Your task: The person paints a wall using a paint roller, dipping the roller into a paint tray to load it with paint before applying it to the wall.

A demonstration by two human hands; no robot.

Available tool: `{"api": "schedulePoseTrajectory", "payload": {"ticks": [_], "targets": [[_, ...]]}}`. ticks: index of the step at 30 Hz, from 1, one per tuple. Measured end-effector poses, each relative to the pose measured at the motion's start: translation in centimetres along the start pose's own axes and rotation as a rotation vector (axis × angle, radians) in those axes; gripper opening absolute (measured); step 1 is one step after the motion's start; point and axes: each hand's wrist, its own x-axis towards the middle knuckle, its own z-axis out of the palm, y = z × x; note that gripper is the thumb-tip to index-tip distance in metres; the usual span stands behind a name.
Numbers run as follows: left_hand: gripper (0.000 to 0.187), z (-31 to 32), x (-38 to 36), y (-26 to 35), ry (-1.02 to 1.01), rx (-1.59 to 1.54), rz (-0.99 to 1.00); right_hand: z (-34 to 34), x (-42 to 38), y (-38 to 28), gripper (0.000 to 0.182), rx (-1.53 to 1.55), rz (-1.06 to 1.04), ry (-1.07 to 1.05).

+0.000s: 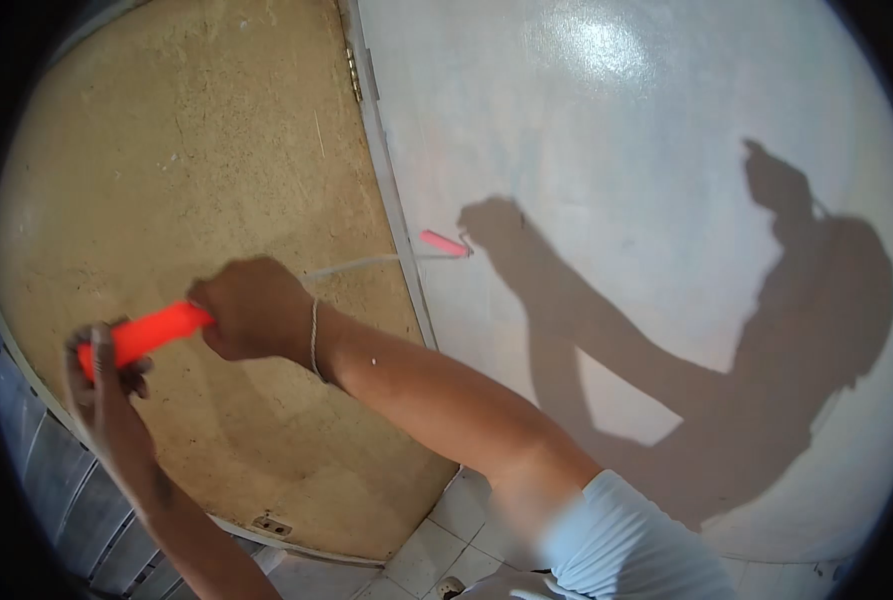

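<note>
A paint roller with a long pale rod (356, 265) reaches from my hands toward the wall. Its bright orange-red handle (151, 335) runs between them. My right hand (256, 308) is closed in a fist at the handle's upper end, where the rod comes out. Lower left, my left hand (106, 375) wraps its fingers around the other end of the handle. At the far tip, the small pink roller sleeve (444, 243) sits on a bent wire frame and overlaps the white wall (586, 150), just right of the door edge.
A worn yellow-brown door (216, 150) stands behind my hands, with a metal hinge (353, 75) at its upper right edge. My shadow (816, 290) falls across the white wall. Pale floor tiles (456, 515) show below, and grey slats (61, 470) lie at lower left.
</note>
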Motion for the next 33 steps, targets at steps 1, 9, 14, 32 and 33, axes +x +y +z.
{"api": "schedulePoseTrajectory", "payload": {"ticks": [1, 9, 14, 32, 33], "targets": [[0.017, -0.2, -0.8, -1.8, -0.038, 0.007, -0.036, 1.6, -1.1, 0.6, 0.018, 0.041, 0.035, -0.031], [0.014, 1.9, -10.9, -19.7, -0.254, 0.146, -0.464, 18.5, -14.4, 9.1, 0.022, 0.192, 0.411, -0.445], [0.014, 3.4, -15.8, -25.8, -0.339, 0.119, -0.583, 24.6, -21.6, 11.8, 0.022, 0.177, 0.547, -0.526], [0.032, 2.5, 8.7, 3.2, -0.151, 0.12, 0.331, -7.7, 4.1, -0.9, 0.02, -0.15, 0.191, -0.096], [0.03, 3.5, 7.5, 2.6, -0.168, 0.236, 0.188, -5.9, 3.2, 0.8, 0.02, -0.133, 0.181, -0.1]]}}
